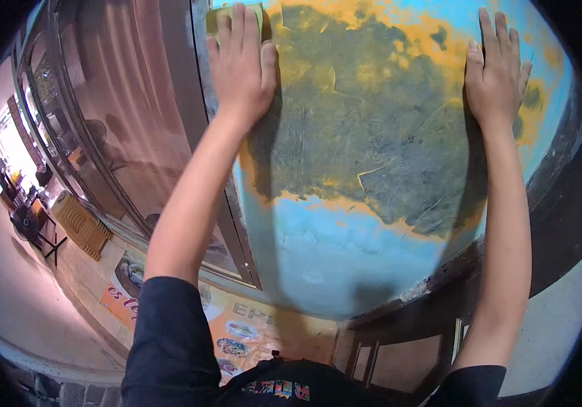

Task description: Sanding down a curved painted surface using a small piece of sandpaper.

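Note:
In the head view, my left hand (pixel 242 74) lies over a green sheet or pad (pixel 212 23), pressing it against the wall's upper left edge. Most of the sheet is hidden under my fingers, and I cannot tell its material. My right hand (pixel 497 81) rests palm down on the right side of the wall, fingers slightly spread and nothing in it. Between my hands the wall (pixel 316 254) shows blue paint at its borders. A large rough grey patch (pixel 341 122) in its middle is ringed by orange-yellow paint.
Left of the wall stands a dark-framed glass door (pixel 133 112) with a curtain behind it. Farther left are a stack of plastic stools (pixel 79 224) and a fan (pixel 26 222). A printed banner (pixel 250 325) spreads below; a dark wooden frame (pixel 403 346) is at lower right.

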`<state>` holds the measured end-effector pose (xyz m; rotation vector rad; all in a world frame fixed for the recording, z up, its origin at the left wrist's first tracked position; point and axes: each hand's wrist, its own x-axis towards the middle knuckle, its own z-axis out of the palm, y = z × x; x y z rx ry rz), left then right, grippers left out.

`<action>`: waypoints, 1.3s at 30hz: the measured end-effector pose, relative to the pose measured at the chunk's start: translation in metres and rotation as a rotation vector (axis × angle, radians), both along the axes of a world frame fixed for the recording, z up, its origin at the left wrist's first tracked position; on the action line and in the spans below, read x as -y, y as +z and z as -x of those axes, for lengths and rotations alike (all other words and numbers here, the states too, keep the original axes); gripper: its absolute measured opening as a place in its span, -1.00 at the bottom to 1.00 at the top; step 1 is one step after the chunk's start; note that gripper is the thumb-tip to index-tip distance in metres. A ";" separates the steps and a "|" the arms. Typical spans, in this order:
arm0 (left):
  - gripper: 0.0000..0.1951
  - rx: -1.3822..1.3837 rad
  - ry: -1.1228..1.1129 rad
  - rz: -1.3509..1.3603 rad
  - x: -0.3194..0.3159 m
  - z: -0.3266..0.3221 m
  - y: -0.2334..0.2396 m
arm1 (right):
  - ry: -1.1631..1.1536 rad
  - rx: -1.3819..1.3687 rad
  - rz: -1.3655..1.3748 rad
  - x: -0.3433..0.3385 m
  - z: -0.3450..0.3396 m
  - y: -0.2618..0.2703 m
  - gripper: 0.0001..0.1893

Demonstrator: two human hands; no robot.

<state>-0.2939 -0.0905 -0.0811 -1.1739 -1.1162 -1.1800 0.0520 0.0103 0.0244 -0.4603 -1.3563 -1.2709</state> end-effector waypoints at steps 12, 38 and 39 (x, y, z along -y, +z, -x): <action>-0.42 0.011 -0.001 -0.032 0.004 0.019 -0.004 | -0.008 -0.012 0.027 0.006 0.014 -0.007 -0.46; -0.40 0.039 -0.080 0.080 0.010 0.008 -0.022 | -0.033 -0.039 0.299 0.026 0.023 -0.117 -0.39; -0.40 0.069 -0.079 0.041 0.007 0.003 -0.013 | -0.045 -0.041 0.311 0.027 0.022 -0.117 -0.39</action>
